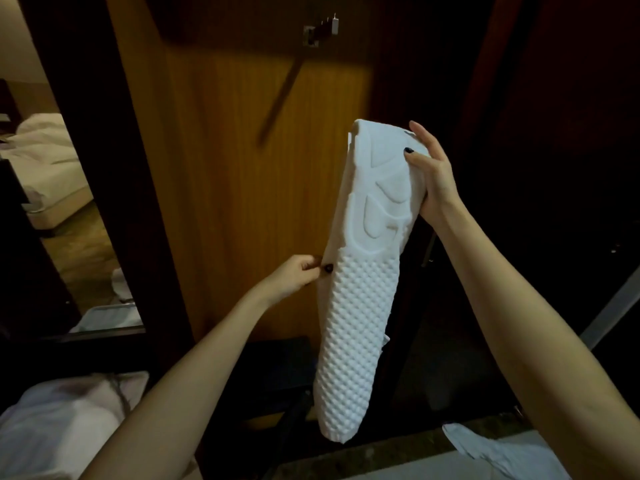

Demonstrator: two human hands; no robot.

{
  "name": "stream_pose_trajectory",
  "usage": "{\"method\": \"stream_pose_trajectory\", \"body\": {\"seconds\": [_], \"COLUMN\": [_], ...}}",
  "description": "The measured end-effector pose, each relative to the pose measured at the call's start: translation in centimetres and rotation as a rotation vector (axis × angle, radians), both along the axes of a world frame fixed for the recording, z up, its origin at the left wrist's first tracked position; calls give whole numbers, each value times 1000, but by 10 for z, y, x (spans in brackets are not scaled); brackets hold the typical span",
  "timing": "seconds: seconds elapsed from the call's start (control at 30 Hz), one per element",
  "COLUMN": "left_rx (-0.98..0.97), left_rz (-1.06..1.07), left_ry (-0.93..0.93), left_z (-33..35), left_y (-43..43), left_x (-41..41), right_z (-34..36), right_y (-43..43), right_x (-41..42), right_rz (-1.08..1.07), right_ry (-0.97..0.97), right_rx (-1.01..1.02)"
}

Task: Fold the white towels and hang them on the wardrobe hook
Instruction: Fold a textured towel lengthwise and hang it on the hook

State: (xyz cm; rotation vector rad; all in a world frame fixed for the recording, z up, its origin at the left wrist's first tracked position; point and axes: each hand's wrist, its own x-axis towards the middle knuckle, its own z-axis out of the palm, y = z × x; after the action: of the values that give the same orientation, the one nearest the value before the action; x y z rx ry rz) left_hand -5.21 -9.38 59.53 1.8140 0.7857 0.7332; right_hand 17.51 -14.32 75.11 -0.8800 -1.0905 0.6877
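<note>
A long white towel [360, 306], folded into a narrow strip with a raised bumpy weave below and an embossed pattern above, hangs in front of the wooden wardrobe panel [242, 174]. My right hand [433, 174] grips its top end from the right side. My left hand [298, 275] pinches the towel's left edge about halfway down. The metal wardrobe hook [320, 31] juts out of the panel near the top, well above and left of the towel, with nothing on it.
A mirror [52, 188] on the left reflects a bed and floor. White cloth [59, 427] lies at the bottom left. Another white towel [502, 452] rests on a ledge at the bottom right. Dark wardrobe interior fills the right side.
</note>
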Motion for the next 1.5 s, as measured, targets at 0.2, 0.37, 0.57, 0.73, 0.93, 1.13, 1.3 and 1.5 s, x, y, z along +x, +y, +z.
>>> {"method": "stream_pose_trajectory", "body": {"seconds": [0.2,0.37,0.57,0.73,0.93,1.13,1.3,1.5], "left_rx": [-44,-202,-104,5,223,144,-131,-327], "left_rz": [109,277,199,186,179,-21,72,261], "left_ry": [-107,-196,-249,-334,-380,-310,-149,4], "left_z": [-13,-34,-12,51,70,21,-32,-88], "left_y": [1,-15,-15,14,-2,-20,-27,-24], "left_x": [-9,-11,6,26,32,26,9,-29], "right_z": [-4,-2,-9,-23,-34,-32,-28,-27], "right_y": [3,13,23,22,18,21,25,17], "right_x": [4,-5,-19,-28,-24,-7,5,13], "right_rz": [-44,-102,-114,-82,-54,-99,-224,-342], "right_ry": [26,58,-61,-169,-175,-61,44,51], "right_rx": [10,60,27,10,-18,25,11,-21]}}
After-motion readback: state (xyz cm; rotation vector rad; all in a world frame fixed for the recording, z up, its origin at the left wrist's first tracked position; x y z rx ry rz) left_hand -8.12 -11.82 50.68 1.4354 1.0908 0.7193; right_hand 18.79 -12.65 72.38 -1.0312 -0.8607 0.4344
